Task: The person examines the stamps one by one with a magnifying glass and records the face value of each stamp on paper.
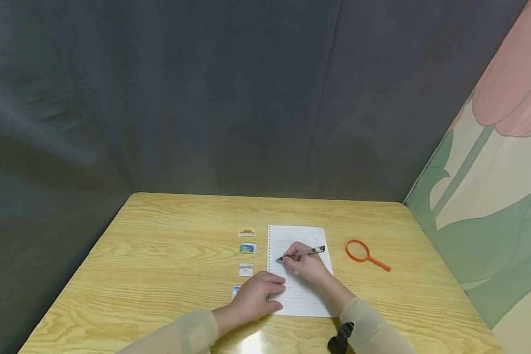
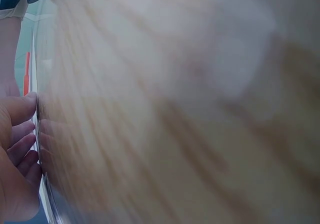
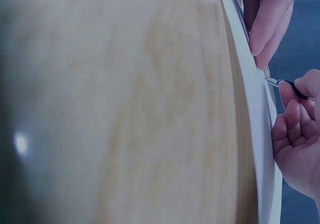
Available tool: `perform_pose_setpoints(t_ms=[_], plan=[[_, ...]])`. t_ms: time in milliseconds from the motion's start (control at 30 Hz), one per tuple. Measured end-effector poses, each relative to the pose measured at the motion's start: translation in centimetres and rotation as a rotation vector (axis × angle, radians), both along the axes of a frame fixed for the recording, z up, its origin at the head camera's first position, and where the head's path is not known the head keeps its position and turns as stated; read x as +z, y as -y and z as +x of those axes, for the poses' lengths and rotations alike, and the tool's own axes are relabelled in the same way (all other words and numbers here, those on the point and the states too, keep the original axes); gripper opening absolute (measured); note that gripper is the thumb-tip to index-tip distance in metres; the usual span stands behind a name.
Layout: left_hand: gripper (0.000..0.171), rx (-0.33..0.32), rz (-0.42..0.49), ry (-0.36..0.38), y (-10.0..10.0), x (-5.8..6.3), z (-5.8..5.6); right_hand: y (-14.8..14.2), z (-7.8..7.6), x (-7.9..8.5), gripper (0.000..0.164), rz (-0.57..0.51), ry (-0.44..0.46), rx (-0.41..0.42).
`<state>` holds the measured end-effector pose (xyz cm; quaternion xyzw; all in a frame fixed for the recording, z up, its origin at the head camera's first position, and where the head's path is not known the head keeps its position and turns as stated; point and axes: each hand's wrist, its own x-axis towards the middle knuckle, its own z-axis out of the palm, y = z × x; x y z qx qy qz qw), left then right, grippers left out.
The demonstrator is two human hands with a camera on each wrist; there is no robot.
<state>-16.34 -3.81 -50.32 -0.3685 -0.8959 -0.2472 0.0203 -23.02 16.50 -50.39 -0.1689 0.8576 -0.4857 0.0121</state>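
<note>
In the head view a lined sheet of paper with punched holes down its left edge lies on the table. Faint writing runs across its top. My right hand grips a pen, its tip at the paper's left side below that writing. The pen tip also shows in the right wrist view, close to the sheet. My left hand rests on the paper's lower left edge, fingers fairly straight. Beside it, a small blue-and-white stamp-like picture is partly hidden by the hand.
Left of the paper, more stamp-like pieces form a column: a yellowish one, a blue-green one and a pale one. An orange magnifying glass lies to the right. A dark curtain hangs behind the wooden table.
</note>
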Motion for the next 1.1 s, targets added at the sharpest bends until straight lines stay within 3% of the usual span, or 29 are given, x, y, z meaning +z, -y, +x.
perform_pose_setpoints(t_ms=[567,900,1100], plan=[[0.036,0.005,0.001,0.002,0.06,0.15,0.01,0.0,0.73,-0.11,0.006,0.018,0.002,0.076],[0.037,0.007,0.001,0.009,-0.04,0.16,0.07,-0.55,0.74,0.17,0.005,-0.008,0.03,-0.042],[0.036,0.002,-0.004,-0.004,-0.04,0.07,0.02,-0.46,0.81,0.29,0.007,0.01,0.003,-0.012]])
